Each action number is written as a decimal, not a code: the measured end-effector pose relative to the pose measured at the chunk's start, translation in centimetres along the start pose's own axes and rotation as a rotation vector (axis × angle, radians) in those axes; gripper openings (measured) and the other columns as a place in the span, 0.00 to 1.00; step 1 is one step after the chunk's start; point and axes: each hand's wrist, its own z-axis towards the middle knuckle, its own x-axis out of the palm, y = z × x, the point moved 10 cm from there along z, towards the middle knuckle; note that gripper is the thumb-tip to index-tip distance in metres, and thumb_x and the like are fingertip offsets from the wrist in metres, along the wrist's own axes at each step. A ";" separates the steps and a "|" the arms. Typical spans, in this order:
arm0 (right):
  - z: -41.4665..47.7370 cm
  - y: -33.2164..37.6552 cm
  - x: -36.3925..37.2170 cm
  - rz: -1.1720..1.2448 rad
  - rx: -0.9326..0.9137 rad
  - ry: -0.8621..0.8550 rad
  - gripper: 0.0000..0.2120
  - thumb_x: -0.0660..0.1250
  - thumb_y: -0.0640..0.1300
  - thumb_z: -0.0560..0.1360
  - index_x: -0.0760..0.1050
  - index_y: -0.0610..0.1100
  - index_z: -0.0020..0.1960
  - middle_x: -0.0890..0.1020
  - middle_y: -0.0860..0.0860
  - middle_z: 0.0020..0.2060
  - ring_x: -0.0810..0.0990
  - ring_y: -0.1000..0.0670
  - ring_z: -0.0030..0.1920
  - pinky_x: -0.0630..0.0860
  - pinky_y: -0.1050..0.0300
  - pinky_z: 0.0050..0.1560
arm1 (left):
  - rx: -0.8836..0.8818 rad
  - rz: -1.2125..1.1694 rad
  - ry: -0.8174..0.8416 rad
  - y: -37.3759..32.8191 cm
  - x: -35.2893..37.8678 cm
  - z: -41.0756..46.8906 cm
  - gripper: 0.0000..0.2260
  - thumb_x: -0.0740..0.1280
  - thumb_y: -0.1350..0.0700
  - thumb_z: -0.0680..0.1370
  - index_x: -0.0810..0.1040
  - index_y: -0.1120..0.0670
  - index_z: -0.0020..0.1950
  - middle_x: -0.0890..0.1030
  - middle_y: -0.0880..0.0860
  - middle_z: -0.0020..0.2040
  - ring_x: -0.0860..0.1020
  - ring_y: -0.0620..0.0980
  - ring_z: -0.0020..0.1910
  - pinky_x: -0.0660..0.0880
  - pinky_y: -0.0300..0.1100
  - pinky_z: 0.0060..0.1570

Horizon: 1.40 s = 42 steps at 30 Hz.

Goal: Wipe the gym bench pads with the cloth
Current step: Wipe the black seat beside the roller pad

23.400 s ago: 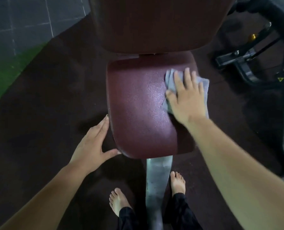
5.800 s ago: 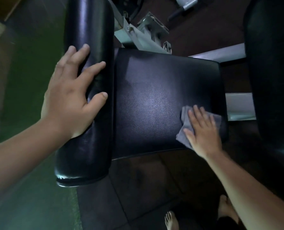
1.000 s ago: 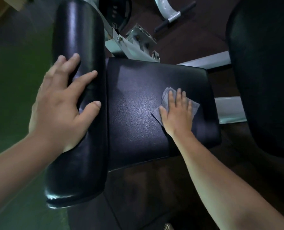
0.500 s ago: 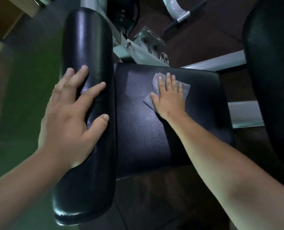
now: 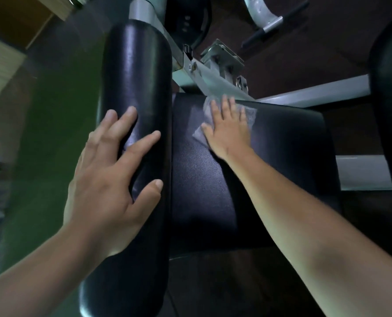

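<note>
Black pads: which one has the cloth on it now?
The flat middle pad: the right hand presses the grey cloth near its far edge. The left hand rests on the round pad beside it.

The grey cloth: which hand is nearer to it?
Right. The right hand presses flat on the cloth, on the flat pad; the left hand rests on the round pad beside it, apart from the cloth.

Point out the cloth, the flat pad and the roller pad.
cloth (image 5: 251, 114), head view, its exposed right edge.
flat pad (image 5: 293, 145), head view, bare top surface.
roller pad (image 5: 135, 65), head view, upper curved side.
</note>
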 end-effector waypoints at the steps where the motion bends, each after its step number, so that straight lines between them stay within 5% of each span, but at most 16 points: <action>1: -1.8 1.9 0.6 -0.015 -0.089 0.006 0.35 0.41 0.64 0.83 0.39 0.49 0.84 0.41 0.44 0.83 0.39 0.42 0.82 0.42 0.40 0.81 | 0.007 0.004 0.003 0.0 0.0 0.0 0.30 0.63 0.43 0.75 0.72 0.49 0.77 0.58 0.49 0.84 0.52 0.52 0.84 0.57 0.59 0.78; 5: -3.1 5.2 1.5 -0.036 -0.322 0.035 0.35 0.41 0.66 0.83 0.44 0.51 0.84 0.45 0.47 0.84 0.41 0.46 0.83 0.42 0.42 0.82 | 0.023 0.009 -0.005 -0.1 -0.1 0.0 0.30 0.63 0.44 0.76 0.73 0.50 0.77 0.59 0.51 0.84 0.53 0.54 0.84 0.58 0.59 0.78; 12: 2.6 7.0 0.2 -0.009 -0.172 -0.022 0.34 0.45 0.64 0.83 0.46 0.50 0.84 0.46 0.45 0.84 0.43 0.44 0.83 0.45 0.40 0.81 | 0.024 0.004 -0.028 -0.2 -0.2 -0.1 0.29 0.63 0.44 0.75 0.73 0.50 0.77 0.60 0.51 0.83 0.54 0.54 0.83 0.60 0.56 0.77; 17: -1.2 8.6 0.9 -0.040 -0.469 0.016 0.34 0.46 0.66 0.82 0.51 0.50 0.84 0.49 0.47 0.84 0.46 0.46 0.83 0.46 0.41 0.82 | 0.034 -0.003 -0.034 -0.3 -0.2 0.0 0.29 0.64 0.45 0.75 0.74 0.52 0.76 0.61 0.52 0.83 0.55 0.56 0.83 0.60 0.60 0.77; 23: 5.3 8.9 -0.8 -0.052 -0.316 -0.023 0.34 0.46 0.64 0.82 0.52 0.50 0.84 0.51 0.48 0.84 0.46 0.46 0.83 0.46 0.42 0.82 | 0.020 -0.008 -0.039 -0.2 -0.4 0.0 0.30 0.64 0.45 0.75 0.74 0.51 0.76 0.60 0.52 0.83 0.54 0.54 0.83 0.53 0.44 0.79; 26: 0.0 10.9 0.7 -0.033 -0.405 -0.029 0.38 0.38 0.62 0.77 0.54 0.49 0.83 0.52 0.46 0.83 0.47 0.45 0.83 0.47 0.40 0.81 | 0.022 -0.001 -0.036 -0.1 -0.4 0.1 0.29 0.64 0.45 0.76 0.73 0.51 0.77 0.60 0.52 0.83 0.54 0.54 0.83 0.50 0.38 0.79; 30: -4.6 11.3 2.5 -0.019 -0.642 -0.027 0.33 0.49 0.64 0.81 0.63 0.49 0.81 0.61 0.47 0.81 0.54 0.45 0.82 0.51 0.41 0.81 | 0.017 -0.005 -0.035 -0.1 -0.4 0.1 0.29 0.63 0.44 0.76 0.73 0.51 0.77 0.59 0.50 0.84 0.53 0.53 0.83 0.49 0.36 0.78; 36: -2.9 10.6 1.6 -0.012 -0.343 -0.056 0.33 0.47 0.62 0.81 0.59 0.50 0.83 0.53 0.48 0.84 0.48 0.46 0.83 0.47 0.41 0.81 | 0.015 -0.002 -0.049 -0.2 -0.4 0.0 0.29 0.63 0.44 0.76 0.73 0.50 0.77 0.59 0.49 0.84 0.53 0.52 0.83 0.48 0.35 0.77; 42: -18.3 12.0 5.7 0.087 -0.594 -0.029 0.32 0.57 0.61 0.80 0.63 0.48 0.80 0.57 0.46 0.83 0.51 0.45 0.83 0.50 0.40 0.80 | 0.020 -0.010 -0.060 -0.3 -0.6 -0.1 0.28 0.63 0.44 0.76 0.73 0.48 0.77 0.59 0.49 0.83 0.53 0.52 0.83 0.46 0.27 0.73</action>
